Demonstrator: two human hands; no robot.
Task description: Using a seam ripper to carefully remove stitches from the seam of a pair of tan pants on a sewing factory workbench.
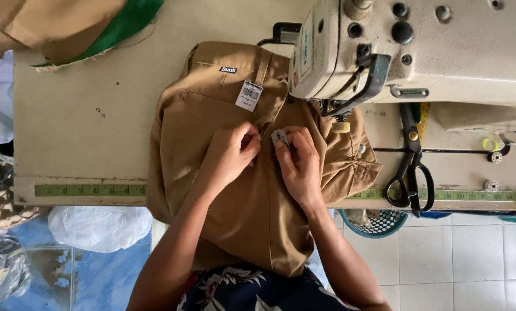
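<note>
closely, two hands, left hand (230,154) pinching one tan trousers (252,213), right hand (299,164) clamped on one small tag (280,137)

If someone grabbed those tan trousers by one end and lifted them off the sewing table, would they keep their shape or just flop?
The tan trousers would probably flop: they already lie in soft folds and droop over the table edge. They likely would not slide off easily, since cloth tends to grip. The paper tag near the waistband would probably dangle loosely when lifted.
</note>
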